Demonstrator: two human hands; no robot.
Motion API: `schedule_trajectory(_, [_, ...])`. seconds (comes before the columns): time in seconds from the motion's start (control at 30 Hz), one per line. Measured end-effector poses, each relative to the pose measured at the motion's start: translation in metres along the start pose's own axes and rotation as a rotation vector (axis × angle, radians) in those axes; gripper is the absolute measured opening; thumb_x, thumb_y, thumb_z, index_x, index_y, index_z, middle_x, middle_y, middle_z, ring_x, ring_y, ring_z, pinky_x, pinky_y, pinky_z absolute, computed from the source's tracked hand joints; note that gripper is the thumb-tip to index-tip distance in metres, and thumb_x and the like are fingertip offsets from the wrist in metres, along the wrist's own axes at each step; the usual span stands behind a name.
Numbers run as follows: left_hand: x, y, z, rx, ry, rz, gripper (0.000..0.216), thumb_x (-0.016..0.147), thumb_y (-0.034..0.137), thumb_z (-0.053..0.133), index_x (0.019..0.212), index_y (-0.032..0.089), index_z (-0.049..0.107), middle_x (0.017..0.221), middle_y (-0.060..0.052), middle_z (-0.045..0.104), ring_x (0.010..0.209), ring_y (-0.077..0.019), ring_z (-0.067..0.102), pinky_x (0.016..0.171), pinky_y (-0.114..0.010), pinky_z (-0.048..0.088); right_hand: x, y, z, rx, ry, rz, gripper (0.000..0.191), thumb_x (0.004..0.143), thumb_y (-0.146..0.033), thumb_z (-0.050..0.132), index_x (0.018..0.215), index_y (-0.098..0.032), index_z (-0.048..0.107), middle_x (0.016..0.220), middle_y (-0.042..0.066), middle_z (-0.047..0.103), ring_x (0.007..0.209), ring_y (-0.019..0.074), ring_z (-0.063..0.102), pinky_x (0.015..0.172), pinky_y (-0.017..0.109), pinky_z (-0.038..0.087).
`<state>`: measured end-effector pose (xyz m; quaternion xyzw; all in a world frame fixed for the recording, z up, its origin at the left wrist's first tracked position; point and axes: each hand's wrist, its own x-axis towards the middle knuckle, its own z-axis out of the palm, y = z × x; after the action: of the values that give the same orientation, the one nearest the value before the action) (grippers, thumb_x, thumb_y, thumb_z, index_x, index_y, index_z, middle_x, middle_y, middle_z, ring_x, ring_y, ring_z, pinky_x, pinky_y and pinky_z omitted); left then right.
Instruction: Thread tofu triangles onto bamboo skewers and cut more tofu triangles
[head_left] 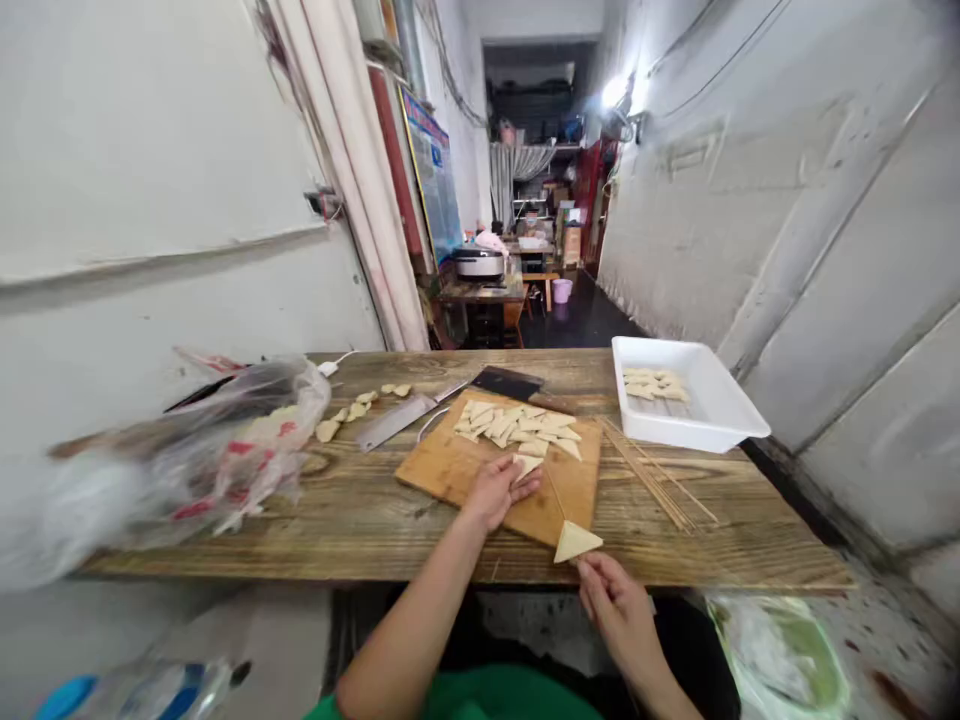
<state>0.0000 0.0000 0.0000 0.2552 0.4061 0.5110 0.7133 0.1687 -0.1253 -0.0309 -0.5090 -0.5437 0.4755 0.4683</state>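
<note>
My left hand [491, 492] is closed on a pale yellow triangular slice [527, 467], held over the near part of the wooden cutting board [435, 468]. Closer to me, my right hand [613, 598] pinches the lower end of a thin wooden skewer [553, 490]. One larger triangular slice [576, 541] is threaded on this skewer near my fingers, and the bare upper length points away over the board. Behind my left hand lies a heap of similar slices [510, 424]. Whether they are tofu or dough I cannot tell.
Loose skewers [652, 480] lie right of the board. A white tray [731, 400] holds skewered slices [654, 384]. Left of the board are a metal cleaver [397, 422], scraps [352, 412] and plastic bags [255, 440]. A dark-bladed cleaver [506, 382] lies behind it. A lined green bin [829, 650] stands below right.
</note>
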Motion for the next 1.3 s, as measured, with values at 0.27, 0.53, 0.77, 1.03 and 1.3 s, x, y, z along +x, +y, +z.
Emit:
schedule_trajectory(0.27, [-0.007, 0.010, -0.018, -0.117, -0.010, -0.138, 0.008, 0.084, 0.013, 0.049, 0.085, 0.008, 0.056, 0.090, -0.017, 0.067, 0.083, -0.0232, 0.066, 0.079, -0.039, 0.052, -0.004, -0.010, 0.013, -0.041, -0.117, 0.017, 0.031, 0.085, -0.042, 0.046, 0.084, -0.014, 0.059, 0.049, -0.007, 0.035, 0.044, 0.0080, 0.033, 0.043, 0.020, 0.026])
schedule_trajectory(0.53, [-0.007, 0.011, -0.017, -0.093, -0.020, -0.147, 0.011, 0.083, 0.014, 0.051, 0.085, 0.006, 0.059, 0.087, -0.016, 0.068, 0.081, -0.0222, 0.066, 0.079, -0.038, 0.052, -0.006, -0.008, 0.007, -0.059, -0.094, 0.030, 0.032, 0.084, -0.042, 0.048, 0.088, -0.013, 0.061, 0.049, -0.006, 0.036, 0.044, 0.0078, 0.034, 0.043, 0.019, 0.026])
schedule_trajectory(0.77, [-0.007, 0.010, -0.018, -0.087, -0.030, -0.146, 0.010, 0.083, 0.013, 0.051, 0.085, 0.006, 0.059, 0.087, -0.016, 0.068, 0.082, -0.0225, 0.066, 0.080, -0.039, 0.052, -0.001, -0.005, 0.009, -0.019, -0.097, 0.059, 0.033, 0.083, -0.043, 0.050, 0.090, -0.013, 0.063, 0.049, -0.006, 0.035, 0.043, 0.0075, 0.033, 0.041, 0.019, 0.025])
schedule_trajectory(1.03, [-0.005, 0.006, -0.019, -0.012, -0.068, -0.124, 0.011, 0.082, 0.014, 0.052, 0.085, 0.006, 0.059, 0.087, -0.016, 0.068, 0.080, -0.0221, 0.066, 0.078, -0.038, 0.053, -0.002, -0.002, 0.004, -0.040, -0.097, 0.051, 0.033, 0.083, -0.043, 0.049, 0.090, -0.013, 0.063, 0.051, -0.005, 0.037, 0.045, 0.0080, 0.031, 0.043, 0.020, 0.025])
schedule_trajectory(1.3, [-0.008, 0.007, -0.014, 0.054, -0.100, -0.134, 0.013, 0.082, 0.015, 0.053, 0.084, 0.005, 0.061, 0.085, -0.017, 0.068, 0.077, -0.0209, 0.067, 0.076, -0.037, 0.054, 0.000, -0.006, 0.001, -0.068, -0.109, 0.064, 0.038, 0.082, -0.047, 0.048, 0.088, -0.012, 0.063, 0.050, -0.006, 0.032, 0.044, 0.0073, 0.028, 0.042, 0.020, 0.021])
